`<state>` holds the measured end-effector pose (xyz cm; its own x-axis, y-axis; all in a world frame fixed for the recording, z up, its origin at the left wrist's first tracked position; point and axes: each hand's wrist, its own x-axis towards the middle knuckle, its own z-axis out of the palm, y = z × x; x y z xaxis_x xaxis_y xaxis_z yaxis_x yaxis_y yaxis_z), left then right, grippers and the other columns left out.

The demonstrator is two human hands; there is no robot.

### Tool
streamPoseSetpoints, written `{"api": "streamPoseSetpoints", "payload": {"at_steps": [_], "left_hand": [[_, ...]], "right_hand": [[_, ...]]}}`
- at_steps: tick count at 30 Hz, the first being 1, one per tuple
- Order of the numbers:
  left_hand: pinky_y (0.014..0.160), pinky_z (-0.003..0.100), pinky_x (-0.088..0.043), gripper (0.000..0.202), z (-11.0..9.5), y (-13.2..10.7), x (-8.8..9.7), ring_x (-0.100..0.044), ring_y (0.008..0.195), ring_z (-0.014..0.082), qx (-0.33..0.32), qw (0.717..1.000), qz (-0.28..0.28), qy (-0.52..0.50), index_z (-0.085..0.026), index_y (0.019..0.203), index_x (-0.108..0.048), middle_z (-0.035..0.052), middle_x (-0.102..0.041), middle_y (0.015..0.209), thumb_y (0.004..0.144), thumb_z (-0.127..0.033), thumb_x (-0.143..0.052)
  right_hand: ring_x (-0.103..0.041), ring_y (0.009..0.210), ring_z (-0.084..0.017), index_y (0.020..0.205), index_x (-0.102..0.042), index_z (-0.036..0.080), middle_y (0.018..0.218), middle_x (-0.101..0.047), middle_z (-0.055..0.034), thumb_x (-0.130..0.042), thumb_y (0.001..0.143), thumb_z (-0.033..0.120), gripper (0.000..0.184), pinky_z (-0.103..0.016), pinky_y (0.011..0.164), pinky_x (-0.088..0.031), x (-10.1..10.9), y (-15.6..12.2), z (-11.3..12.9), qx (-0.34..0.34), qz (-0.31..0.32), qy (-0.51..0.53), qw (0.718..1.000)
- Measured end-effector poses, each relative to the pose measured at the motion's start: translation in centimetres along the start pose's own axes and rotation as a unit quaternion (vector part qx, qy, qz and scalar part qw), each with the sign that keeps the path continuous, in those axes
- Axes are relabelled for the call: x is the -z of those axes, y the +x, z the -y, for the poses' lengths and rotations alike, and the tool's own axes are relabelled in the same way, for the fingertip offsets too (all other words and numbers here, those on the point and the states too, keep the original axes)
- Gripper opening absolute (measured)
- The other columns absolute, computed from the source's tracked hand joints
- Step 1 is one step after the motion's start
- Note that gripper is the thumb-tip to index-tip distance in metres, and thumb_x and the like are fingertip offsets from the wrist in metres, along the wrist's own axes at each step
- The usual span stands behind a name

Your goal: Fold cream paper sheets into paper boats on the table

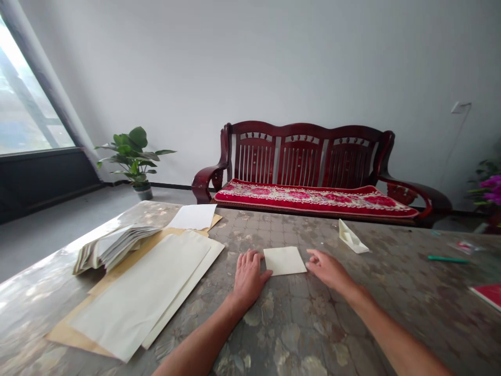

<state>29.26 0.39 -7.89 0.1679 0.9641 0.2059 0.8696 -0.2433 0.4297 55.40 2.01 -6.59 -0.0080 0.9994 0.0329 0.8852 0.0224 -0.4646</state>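
A small cream rectangle of paper point(285, 260) lies flat on the table between my two hands. My left hand point(249, 274) rests on the table at the paper's left side, fingers stretched forward and thumb at its lower left corner. On the other side, my right hand point(326, 268) is at the paper's right edge. Its index finger points left and its thumb is by the lower right corner; the remaining fingers are partly hidden. Neither hand grips the paper. Beyond my right hand stands a folded paper boat point(353, 238) of the same cream colour.
Large cream sheets point(152, 287) lie on brown paper point(84, 324) at the left, beside a fanned stack of paper point(117, 245). A white sheet point(192, 216) is behind them. On the right are a green pen point(447, 259) and a red booklet point(489, 293). A wooden bench point(305, 156) stands beyond the table.
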Motion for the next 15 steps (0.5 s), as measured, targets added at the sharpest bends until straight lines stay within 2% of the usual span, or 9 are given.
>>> {"api": "streamPoseSetpoints", "payload": {"at_steps": [2, 4, 9, 13, 15], "left_hand": [[0.115, 0.048, -0.024, 0.035, 0.1, -0.1, -0.1, -0.045, 0.128, 0.0280, 0.002, 1.000, -0.009, -0.001, -0.021, 0.115, -0.057, 0.0087, -0.054, 0.131, 0.083, -0.034, -0.066], [0.113, 0.047, -0.027, 0.034, 0.2, -0.1, -0.3, -0.046, 0.126, 0.0281, 0.010, 1.000, -0.019, -0.006, -0.021, 0.113, -0.059, 0.0086, -0.055, 0.129, 0.083, -0.035, -0.067], [0.106, 0.042, -0.036, 0.022, 0.5, 0.1, -0.2, -0.051, 0.118, 0.0255, 0.011, 0.998, -0.031, -0.049, -0.022, 0.101, -0.064, 0.0059, -0.059, 0.121, 0.080, -0.029, -0.069], [0.092, 0.034, -0.044, 0.013, 0.3, 0.2, 0.2, -0.056, 0.105, 0.0216, 0.025, 0.995, -0.044, -0.085, -0.023, 0.094, -0.064, 0.0031, -0.063, 0.108, 0.081, -0.023, -0.067], [0.086, 0.030, -0.045, 0.005, 0.0, 0.0, 0.3, -0.058, 0.099, 0.0201, 0.006, 0.994, -0.049, -0.093, -0.023, 0.089, -0.064, 0.0018, -0.065, 0.099, 0.084, -0.022, -0.063]], "right_hand": [[-0.063, 0.097, -0.022, 0.135, -0.053, 0.019, 0.111, -0.066, -0.0075, -0.062, 0.075, 0.034, 0.062, -0.030, 0.082, -0.047, -0.8, 0.2, 0.5, 0.015, 0.001, 0.020, 1.000], [-0.061, 0.099, -0.021, 0.138, -0.049, 0.019, 0.111, -0.064, -0.0070, -0.064, 0.073, 0.032, 0.068, -0.030, 0.083, -0.046, -1.8, 0.0, 1.1, 0.035, -0.015, 0.017, 0.999], [-0.062, 0.096, -0.022, 0.134, -0.051, 0.022, 0.102, -0.063, -0.0048, -0.061, 0.077, 0.027, 0.058, -0.032, 0.084, -0.046, -3.6, -0.6, 1.3, 0.090, -0.084, 0.008, 0.992], [-0.063, 0.094, -0.022, 0.132, -0.051, 0.023, 0.099, -0.064, -0.0044, -0.060, 0.078, 0.025, 0.055, -0.033, 0.082, -0.048, -4.3, -0.5, 0.8, 0.118, -0.120, 0.016, 0.985], [-0.064, 0.096, -0.022, 0.132, -0.050, 0.024, 0.103, -0.064, -0.0042, -0.060, 0.078, 0.024, 0.055, -0.032, 0.081, -0.049, -4.3, -0.3, 0.9, 0.117, -0.132, 0.021, 0.984]]}}
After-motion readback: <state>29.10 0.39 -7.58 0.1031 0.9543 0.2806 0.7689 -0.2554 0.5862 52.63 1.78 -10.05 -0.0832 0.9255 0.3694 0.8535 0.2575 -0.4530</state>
